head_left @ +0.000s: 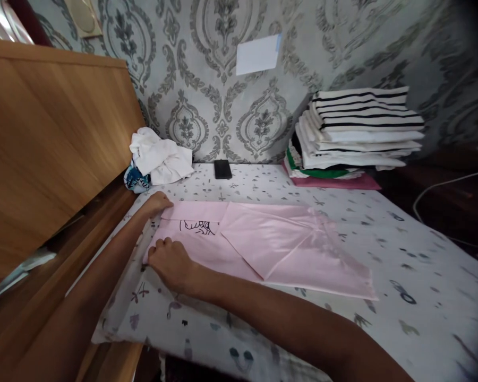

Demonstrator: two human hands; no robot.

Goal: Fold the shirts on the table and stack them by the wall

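Note:
A pink shirt (271,233) with a black line print lies partly folded on the patterned white sheet, one side turned over and a pointed flap across its middle. My left hand (158,204) is closed on the far corner of its left end. Nearer to me, my right hand (171,263) grips the near corner of that same end with curled fingers. The fingertips of both hands are partly hidden. The shirt's right end spreads out flat with a crinkled edge.
A wooden cabinet panel (56,132) rises on the left. Crumpled white cloth (163,159) lies beside it. A black phone-like object (222,169) rests near the wall. Folded clothes (358,132) are stacked at the back right. A pale cable (442,183) hangs at far right.

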